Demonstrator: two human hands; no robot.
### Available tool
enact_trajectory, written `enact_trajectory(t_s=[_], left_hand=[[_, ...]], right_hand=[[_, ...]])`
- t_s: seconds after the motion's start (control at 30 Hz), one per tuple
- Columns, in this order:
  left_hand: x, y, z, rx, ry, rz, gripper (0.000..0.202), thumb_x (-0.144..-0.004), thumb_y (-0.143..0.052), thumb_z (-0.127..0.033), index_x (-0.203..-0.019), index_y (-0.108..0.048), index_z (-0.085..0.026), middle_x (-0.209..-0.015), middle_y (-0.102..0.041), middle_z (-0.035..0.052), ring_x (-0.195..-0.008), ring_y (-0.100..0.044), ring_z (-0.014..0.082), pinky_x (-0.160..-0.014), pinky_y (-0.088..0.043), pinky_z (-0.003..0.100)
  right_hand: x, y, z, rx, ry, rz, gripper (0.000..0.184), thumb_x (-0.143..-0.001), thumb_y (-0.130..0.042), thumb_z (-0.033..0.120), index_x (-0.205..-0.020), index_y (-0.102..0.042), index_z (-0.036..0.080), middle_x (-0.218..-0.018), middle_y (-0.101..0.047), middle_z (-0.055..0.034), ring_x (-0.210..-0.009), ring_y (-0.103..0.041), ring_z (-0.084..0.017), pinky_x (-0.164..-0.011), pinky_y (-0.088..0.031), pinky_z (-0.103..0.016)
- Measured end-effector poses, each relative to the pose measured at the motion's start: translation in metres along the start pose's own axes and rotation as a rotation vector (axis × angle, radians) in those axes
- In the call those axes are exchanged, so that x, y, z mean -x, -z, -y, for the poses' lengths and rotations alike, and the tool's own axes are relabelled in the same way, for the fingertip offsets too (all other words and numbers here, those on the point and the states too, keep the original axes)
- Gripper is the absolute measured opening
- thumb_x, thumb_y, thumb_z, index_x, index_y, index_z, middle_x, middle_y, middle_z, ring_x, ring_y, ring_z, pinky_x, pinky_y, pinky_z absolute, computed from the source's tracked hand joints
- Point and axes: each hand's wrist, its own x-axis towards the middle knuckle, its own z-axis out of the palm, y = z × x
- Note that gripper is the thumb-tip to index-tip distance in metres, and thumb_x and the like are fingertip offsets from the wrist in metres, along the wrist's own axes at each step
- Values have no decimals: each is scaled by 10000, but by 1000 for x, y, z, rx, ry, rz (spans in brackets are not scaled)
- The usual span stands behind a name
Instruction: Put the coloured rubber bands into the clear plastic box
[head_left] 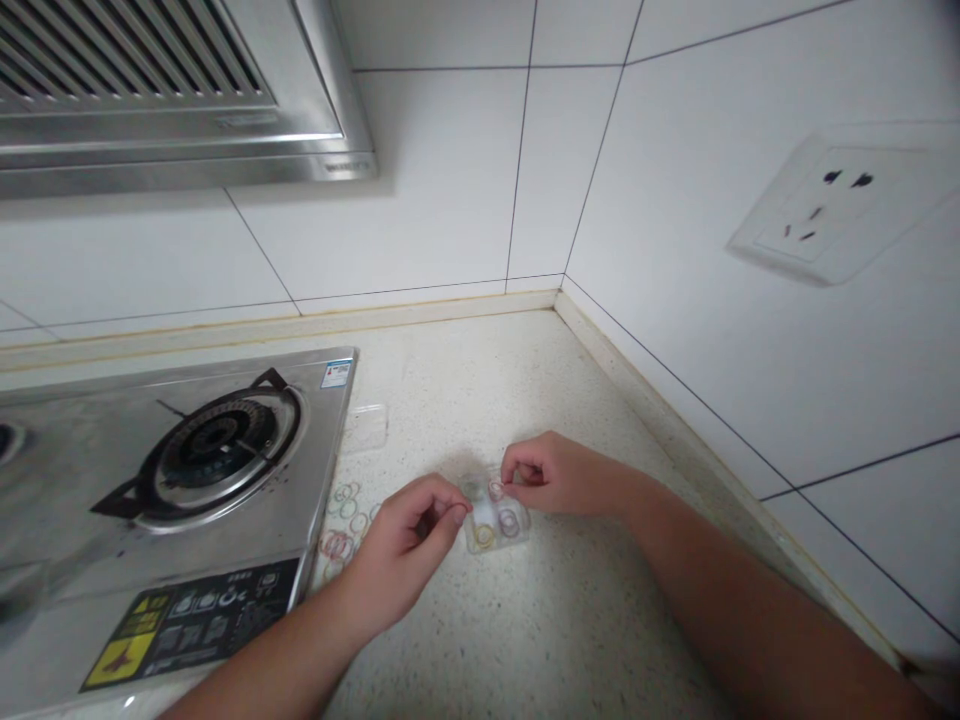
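A small clear plastic box (pixel 496 546) with compartments lies on the counter between my two hands. Yellow rubber bands (pixel 484 536) fill one near compartment, and pale purple rubber bands (pixel 509 522) lie in the one beside it. My left hand (pixel 412 535) is closed at the box's left edge, thumb and forefinger pinching what looks like a thin red rubber band. Over the far right compartment, my right hand (pixel 540 474) pinches at a reddish rubber band (pixel 495 488); its far end shows at the fingertips. Loose red rubber bands (pixel 337 545) and green rubber bands (pixel 347 508) lie left of my left hand, partly hidden by it.
A clear plastic lid (pixel 366 427) lies beside the steel gas stove (pixel 330 410), whose burner (pixel 217 450) is on the left. A range hood (pixel 330 130) overhangs the stove. Tiled walls meet behind the counter (pixel 480 370); a socket (pixel 832 205) is on the right wall.
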Motion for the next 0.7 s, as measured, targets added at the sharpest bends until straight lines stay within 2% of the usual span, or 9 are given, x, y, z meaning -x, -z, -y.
enact_trajectory(t_s=[0.23,0.43,0.53,0.7], left_hand=[[3,1,0,-50,-30,-3,219,-970,-526,-337,-865,-625,-173,-759,-564,5,-709,-506,131,-666,-401,258],[3,1,-1,-99,-54,4,211,-976,-520,-326,-878,-625,-172,-758,-555,3,-707,-502,130,-661,-399,257],[4,1,-5,-161,-98,14,202,-980,-514,-303,-874,-624,-172,-756,-557,7,-700,-502,130,-653,-397,257],[9,3,-10,-314,-231,67,136,-973,-495,-202,-896,-606,-183,-785,-581,17,-723,-540,131,-652,-411,250]], right_hand=[[-1,0,2,28,2,-25,193,-853,-651,349,-881,-717,170,-573,-476,57,-515,-381,-73,-507,-273,-226],[-3,-3,0,1,21,-70,185,-883,-595,318,-849,-687,162,-540,-423,75,-502,-342,-72,-502,-249,-230],[-5,-4,-2,-2,71,-173,185,-897,-561,295,-814,-662,165,-541,-429,71,-503,-360,-75,-500,-258,-227],[-6,0,-4,116,167,-428,187,-900,-547,283,-782,-637,170,-542,-457,66,-497,-400,-69,-525,-284,-216]])
